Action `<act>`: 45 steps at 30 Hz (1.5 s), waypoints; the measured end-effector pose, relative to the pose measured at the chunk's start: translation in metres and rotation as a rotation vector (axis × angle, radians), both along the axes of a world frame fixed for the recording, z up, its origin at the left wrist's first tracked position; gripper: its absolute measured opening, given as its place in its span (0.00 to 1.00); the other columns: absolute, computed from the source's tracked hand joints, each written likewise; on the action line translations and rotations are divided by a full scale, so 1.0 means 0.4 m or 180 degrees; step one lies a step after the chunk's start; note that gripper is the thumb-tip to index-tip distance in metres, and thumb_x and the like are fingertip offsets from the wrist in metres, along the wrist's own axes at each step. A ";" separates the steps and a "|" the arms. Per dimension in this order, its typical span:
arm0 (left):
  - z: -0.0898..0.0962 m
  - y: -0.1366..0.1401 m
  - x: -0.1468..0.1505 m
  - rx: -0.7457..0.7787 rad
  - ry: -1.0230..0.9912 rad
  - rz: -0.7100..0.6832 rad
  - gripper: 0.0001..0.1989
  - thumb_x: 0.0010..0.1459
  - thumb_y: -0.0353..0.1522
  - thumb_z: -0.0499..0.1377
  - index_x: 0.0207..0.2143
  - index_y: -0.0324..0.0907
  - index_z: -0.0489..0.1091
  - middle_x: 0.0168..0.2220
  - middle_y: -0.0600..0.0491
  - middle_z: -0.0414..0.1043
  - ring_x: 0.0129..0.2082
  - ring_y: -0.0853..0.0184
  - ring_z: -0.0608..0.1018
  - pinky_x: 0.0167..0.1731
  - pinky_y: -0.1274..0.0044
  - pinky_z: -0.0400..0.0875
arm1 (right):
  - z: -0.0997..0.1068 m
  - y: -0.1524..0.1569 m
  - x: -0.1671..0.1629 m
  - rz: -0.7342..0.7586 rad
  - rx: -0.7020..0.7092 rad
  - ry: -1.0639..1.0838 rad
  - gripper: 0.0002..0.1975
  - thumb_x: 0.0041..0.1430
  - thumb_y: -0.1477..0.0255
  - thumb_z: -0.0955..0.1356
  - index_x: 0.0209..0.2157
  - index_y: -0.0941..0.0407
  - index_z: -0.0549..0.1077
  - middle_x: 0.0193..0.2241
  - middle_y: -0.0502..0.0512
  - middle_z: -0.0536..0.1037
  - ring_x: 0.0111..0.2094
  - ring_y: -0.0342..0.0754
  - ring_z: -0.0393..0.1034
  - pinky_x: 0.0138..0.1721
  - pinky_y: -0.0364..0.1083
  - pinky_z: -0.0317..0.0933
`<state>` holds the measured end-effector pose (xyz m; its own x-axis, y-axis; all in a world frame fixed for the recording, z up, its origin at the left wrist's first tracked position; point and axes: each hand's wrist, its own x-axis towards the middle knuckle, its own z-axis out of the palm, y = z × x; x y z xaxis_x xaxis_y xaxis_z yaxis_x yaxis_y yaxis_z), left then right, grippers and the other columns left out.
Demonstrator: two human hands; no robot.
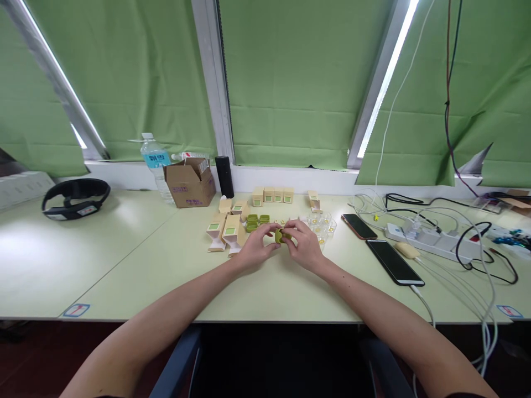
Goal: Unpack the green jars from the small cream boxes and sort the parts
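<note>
Between my two hands, above the table, is a small olive-green piece (278, 236); its exact kind is too small to tell. My left hand (258, 247) pinches its left side with thumb and fingers. From the right, the fingers of my right hand (305, 246) grip the same piece. Several green square containers (258, 221) sit just behind my left hand. Beyond my right hand stand several small clear cups (321, 222) with yellowish bottoms. To the left are opened cream cartons (233, 231) with green labels, some lying with flaps out.
A row of cream cartons (272, 194) stands at the back, near a brown cardboard box (191, 188), a black cylinder (224, 177) and a water bottle (156, 160). Two phones (394, 262), a power strip (431, 243) and tangled cables occupy the right. A black headset (76, 199) lies left.
</note>
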<state>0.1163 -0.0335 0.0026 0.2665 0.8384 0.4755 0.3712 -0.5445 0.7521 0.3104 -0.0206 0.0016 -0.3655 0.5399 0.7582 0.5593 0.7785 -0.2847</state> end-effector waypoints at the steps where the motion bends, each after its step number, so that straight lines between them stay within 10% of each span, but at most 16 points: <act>1: -0.001 -0.002 0.001 0.0040 0.0054 0.0004 0.22 0.56 0.31 0.65 0.53 0.46 0.71 0.50 0.48 0.74 0.48 0.59 0.76 0.52 0.64 0.72 | -0.004 0.002 -0.001 -0.0027 0.0014 -0.0016 0.08 0.63 0.77 0.67 0.39 0.52 0.78 0.42 0.57 0.78 0.43 0.52 0.74 0.41 0.51 0.71; 20: 0.017 0.029 -0.029 0.0733 0.0504 0.0971 0.19 0.46 0.28 0.70 0.42 0.45 0.75 0.43 0.44 0.76 0.57 0.44 0.68 0.56 0.53 0.61 | 0.027 0.016 0.019 -0.0207 0.0496 0.0428 0.08 0.68 0.72 0.65 0.39 0.52 0.77 0.40 0.60 0.75 0.44 0.56 0.69 0.41 0.54 0.67; 32: 0.014 0.037 -0.031 0.0407 -0.0221 0.1199 0.19 0.50 0.30 0.69 0.46 0.45 0.74 0.47 0.46 0.69 0.54 0.53 0.70 0.58 0.58 0.66 | -0.024 0.093 -0.002 -0.1057 -0.0106 -0.1498 0.10 0.62 0.78 0.68 0.29 0.56 0.80 0.29 0.59 0.83 0.39 0.54 0.67 0.42 0.53 0.49; 45: 0.009 0.040 -0.032 0.0339 -0.0228 0.1130 0.22 0.47 0.27 0.69 0.47 0.44 0.76 0.46 0.45 0.70 0.51 0.53 0.73 0.57 0.58 0.67 | -0.032 0.090 -0.001 -0.0955 -0.0153 -0.1606 0.11 0.60 0.80 0.68 0.27 0.55 0.79 0.28 0.57 0.83 0.39 0.53 0.67 0.41 0.52 0.48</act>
<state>0.1034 -0.0175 0.0062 -0.0691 0.8174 0.5718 0.4993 -0.4679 0.7292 0.3101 0.0154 -0.0112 -0.5008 0.7050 0.5022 0.8286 0.5582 0.0428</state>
